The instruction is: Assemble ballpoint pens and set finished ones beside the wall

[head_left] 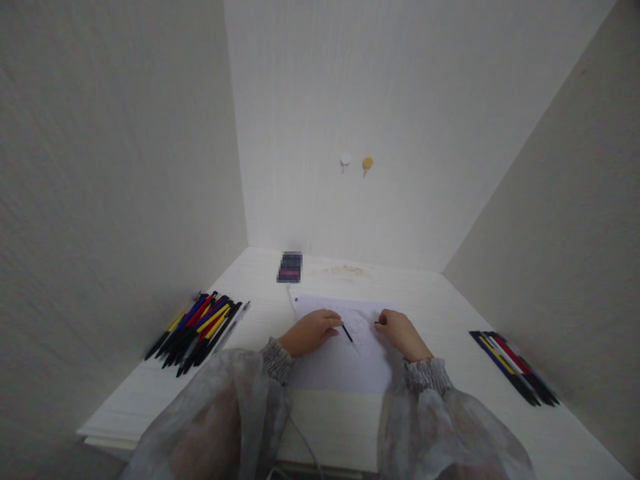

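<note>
My left hand (311, 332) is closed over the white sheet of paper (345, 373). From its fingertips a thin black pen piece (347, 333) sticks out, slanting down to the right. My right hand (404, 333) is pinched at the paper's right side, and a small dark tip (377, 323) shows at its fingers. Most of that small piece is hidden, so its kind is unclear. A gap separates the two hands. Faint marks or small clear bits lie on the paper between them, too blurred to name.
A heap of pens (200, 330) in several colours lies at the left. A smaller row of pens (515, 367) sits at the right. Behind the paper is a pixelated dark device (290, 267) with a white cable (291, 300). Walls enclose the desk; two small hooks (367, 163) hang at the back.
</note>
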`<move>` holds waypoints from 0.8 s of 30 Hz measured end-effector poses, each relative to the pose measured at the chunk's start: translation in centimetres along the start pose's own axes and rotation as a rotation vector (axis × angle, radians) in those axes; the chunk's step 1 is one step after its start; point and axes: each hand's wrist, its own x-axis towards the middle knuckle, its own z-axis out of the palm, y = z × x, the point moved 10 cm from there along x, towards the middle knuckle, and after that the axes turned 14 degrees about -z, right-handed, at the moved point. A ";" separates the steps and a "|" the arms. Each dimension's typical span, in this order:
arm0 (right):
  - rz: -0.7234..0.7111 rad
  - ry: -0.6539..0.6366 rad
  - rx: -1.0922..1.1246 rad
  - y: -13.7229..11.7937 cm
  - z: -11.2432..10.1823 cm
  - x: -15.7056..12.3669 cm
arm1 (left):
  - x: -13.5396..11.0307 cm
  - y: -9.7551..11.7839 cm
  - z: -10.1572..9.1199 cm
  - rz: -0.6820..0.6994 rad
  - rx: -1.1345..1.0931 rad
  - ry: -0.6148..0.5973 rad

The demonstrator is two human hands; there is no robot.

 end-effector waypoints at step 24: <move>-0.013 0.183 0.327 1.7 -3.8 -1.4 | -1.0 2.2 1.4 0.115 0.134 -0.086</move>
